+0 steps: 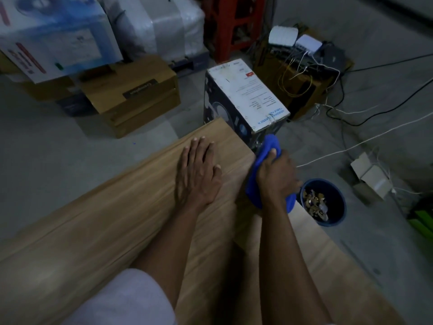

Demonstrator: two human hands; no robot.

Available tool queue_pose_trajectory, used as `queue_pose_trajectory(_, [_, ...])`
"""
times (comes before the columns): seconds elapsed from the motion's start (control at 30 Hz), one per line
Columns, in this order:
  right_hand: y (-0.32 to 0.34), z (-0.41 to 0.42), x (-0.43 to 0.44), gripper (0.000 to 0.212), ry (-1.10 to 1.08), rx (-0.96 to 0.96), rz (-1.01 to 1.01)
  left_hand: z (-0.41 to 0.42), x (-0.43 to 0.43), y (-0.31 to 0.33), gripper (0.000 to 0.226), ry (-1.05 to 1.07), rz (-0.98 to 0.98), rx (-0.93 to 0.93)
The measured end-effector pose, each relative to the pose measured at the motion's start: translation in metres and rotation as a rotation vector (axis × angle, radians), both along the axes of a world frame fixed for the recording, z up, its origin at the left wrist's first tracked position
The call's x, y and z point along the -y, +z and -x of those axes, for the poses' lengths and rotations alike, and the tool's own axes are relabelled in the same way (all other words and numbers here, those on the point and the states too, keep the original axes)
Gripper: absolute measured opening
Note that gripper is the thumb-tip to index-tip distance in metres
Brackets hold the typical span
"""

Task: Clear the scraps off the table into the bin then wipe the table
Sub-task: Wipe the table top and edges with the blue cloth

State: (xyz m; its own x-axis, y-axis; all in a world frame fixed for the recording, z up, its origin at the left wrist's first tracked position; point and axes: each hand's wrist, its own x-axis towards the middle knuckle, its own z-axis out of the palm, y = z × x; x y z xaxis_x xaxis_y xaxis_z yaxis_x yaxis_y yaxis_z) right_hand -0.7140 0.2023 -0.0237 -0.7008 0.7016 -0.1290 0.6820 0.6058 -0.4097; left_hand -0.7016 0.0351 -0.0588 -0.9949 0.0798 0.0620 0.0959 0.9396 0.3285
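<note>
A light wooden table runs from the lower left toward the centre. My left hand lies flat on its far end, palm down and fingers spread, holding nothing. My right hand grips a bunched blue cloth at the table's right edge. Just right of that edge, a dark blue round bin stands on the floor with scraps inside. I see no scraps on the visible tabletop.
A white and dark carton stands just beyond the table's far corner. Brown boxes and a large white-blue box sit at the back left. Network devices and loose cables cover the floor at right.
</note>
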Motion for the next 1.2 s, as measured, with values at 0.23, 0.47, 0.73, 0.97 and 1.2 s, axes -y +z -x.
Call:
queue_pose_trajectory(0.23, [-0.018, 0.056, 0.065, 0.056, 0.502, -0.053, 0.04, -0.001, 0.002, 0.001, 0.077, -0.02, 0.027, 0.005])
queue_pose_trajectory(0.47, [-0.018, -0.037, -0.002, 0.049, 0.286, 0.015, -0.023, 0.002, 0.0, -0.004, 0.067, -0.005, 0.015, 0.001])
queue_pose_trajectory(0.73, [0.04, -0.012, 0.021, 0.041, 0.115, -0.274, -0.062, 0.001, 0.002, -0.004, 0.054, -0.008, -0.186, -0.088])
queue_pose_trajectory(0.97, [-0.036, -0.015, 0.046, 0.054, 0.666, -0.135, -0.077, -0.009, 0.004, 0.001, 0.037, -0.03, -0.437, -0.18])
queue_pose_trajectory(1.2, [-0.032, -0.149, -0.035, 0.05, 0.363, -0.12, -0.15, -0.041, 0.004, -0.004, 0.048, -0.147, -0.265, -0.037])
